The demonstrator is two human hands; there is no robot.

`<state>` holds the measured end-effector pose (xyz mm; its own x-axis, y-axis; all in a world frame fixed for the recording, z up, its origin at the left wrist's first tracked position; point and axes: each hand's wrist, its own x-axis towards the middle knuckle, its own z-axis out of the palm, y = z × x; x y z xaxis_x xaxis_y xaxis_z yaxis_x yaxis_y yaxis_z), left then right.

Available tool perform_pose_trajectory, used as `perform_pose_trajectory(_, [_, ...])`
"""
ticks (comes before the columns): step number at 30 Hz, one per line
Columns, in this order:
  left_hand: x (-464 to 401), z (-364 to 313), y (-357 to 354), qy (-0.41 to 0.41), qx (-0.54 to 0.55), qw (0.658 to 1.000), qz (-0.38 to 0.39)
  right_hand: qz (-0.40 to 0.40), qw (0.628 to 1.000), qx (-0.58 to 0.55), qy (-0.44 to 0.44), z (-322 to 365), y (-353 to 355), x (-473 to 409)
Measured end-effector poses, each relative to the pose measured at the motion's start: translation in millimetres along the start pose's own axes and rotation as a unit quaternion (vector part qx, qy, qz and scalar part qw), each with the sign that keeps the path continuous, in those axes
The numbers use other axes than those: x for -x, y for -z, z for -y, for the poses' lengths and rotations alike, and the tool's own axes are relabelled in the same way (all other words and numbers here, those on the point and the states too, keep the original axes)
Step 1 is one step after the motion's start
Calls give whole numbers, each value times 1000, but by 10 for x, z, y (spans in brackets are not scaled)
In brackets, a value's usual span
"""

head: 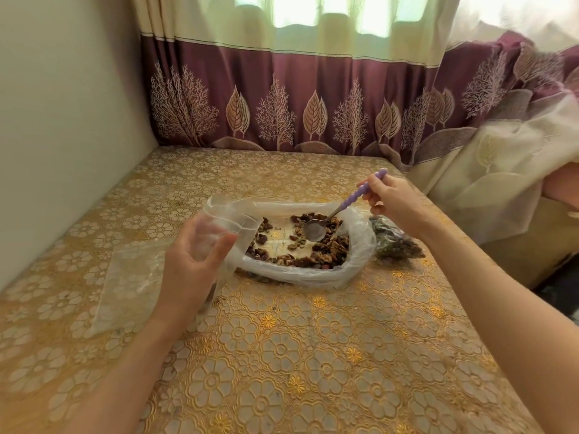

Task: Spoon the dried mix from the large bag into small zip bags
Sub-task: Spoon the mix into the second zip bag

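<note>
Now my right hand (393,203) pinches the spoon (338,209), handle angled up-right, bowl down-left in the large bag (354,255) of dried mix (329,250). Left of that bag, my left hand (191,261) grips a small zip bag (219,227). Gold floral tablecloth (313,355); maroon curtain (313,98) beyond.

Table under a gold floral embossed cloth (313,355). On it: large clear plastic bag (351,270), rolled open, dried mix (332,255) inside; just right, a filled small zip bag (396,245); well left, flat empty clear zip bag (131,277).
</note>
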<state>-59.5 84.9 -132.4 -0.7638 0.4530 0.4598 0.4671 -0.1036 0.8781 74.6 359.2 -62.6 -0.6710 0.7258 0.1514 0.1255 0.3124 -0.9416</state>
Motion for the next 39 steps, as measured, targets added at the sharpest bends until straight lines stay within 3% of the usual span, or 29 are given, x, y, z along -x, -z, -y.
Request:
perform_pose_trajectory(14, [2,-17,-16,-1,-22,1000,9,73,995,15,-69,-184,25,-54])
perform_pose_trajectory(27, [16,-45,-16,-16,-45,998,33,-51,980,-101,-166,-350,-26,-97])
perform_pose_trajectory(35, [70,-34,-62,7,-62,997,40,-71,975,-172,-123,18,-214,-115])
perform_pose_trajectory(39, [72,-15,-88,12,-74,997,36,-43,976,-188,-104,345,-339,-97])
